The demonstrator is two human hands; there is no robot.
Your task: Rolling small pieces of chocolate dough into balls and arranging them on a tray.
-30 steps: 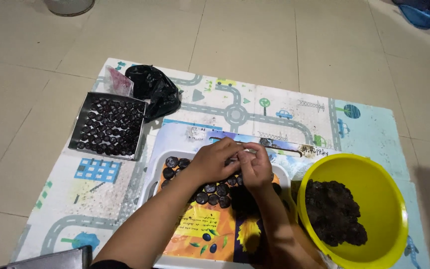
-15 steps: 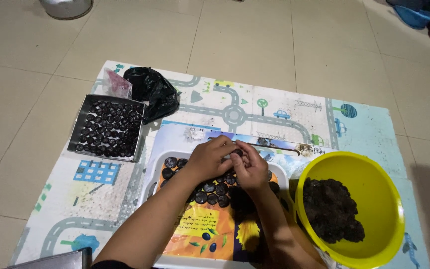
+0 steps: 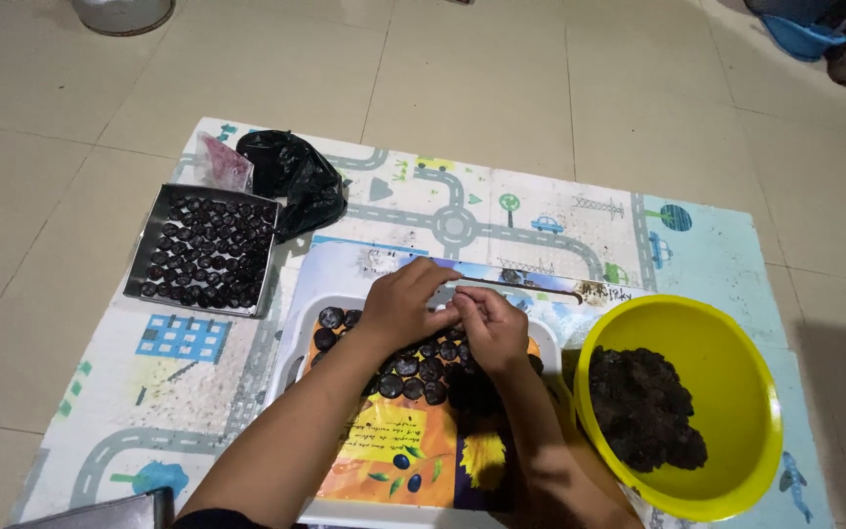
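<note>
Both hands meet over the far edge of the white tray (image 3: 310,323): left hand (image 3: 405,306) and right hand (image 3: 490,328), fingers pinched together on something too small to tell. The dark discs (image 3: 421,367) lie on the tray directly beneath the fingers, nearer the person.

Pale beige tiled floor (image 3: 540,78) with thin grout lines across the whole frame, evenly and softly lit. Spread over the middle, a play mat (image 3: 560,211) printed with grey roads, little cars and trees. At the top left edge, the base of a grey bucket (image 3: 121,14); in the upper right corner, a blue dustpan (image 3: 803,37).
</note>
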